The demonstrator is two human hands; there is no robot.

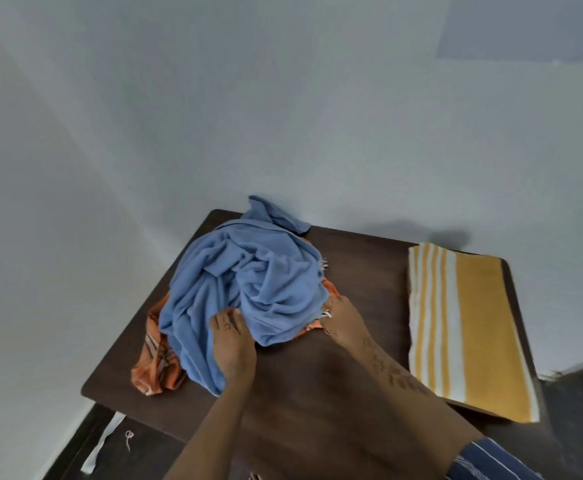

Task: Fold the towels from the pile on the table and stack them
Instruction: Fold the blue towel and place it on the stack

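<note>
A crumpled blue towel (248, 282) lies heaped on the left half of the dark wooden table (352, 271). Under it an orange patterned towel (155, 365) sticks out at the front left and at the right edge. My left hand (232, 344) rests on the blue towel's near edge, fingers on the cloth. My right hand (341, 320) reaches into the pile's right side, its fingertips tucked under the blue cloth and hidden. A folded yellow-and-white striped towel (466, 327) lies flat on the table's right side.
The table stands in a corner against pale walls (283, 116). A dark floor shows at the lower left, with a white strip (103, 441) and a bit of thread on it. Bare table surface lies between the pile and the folded towel.
</note>
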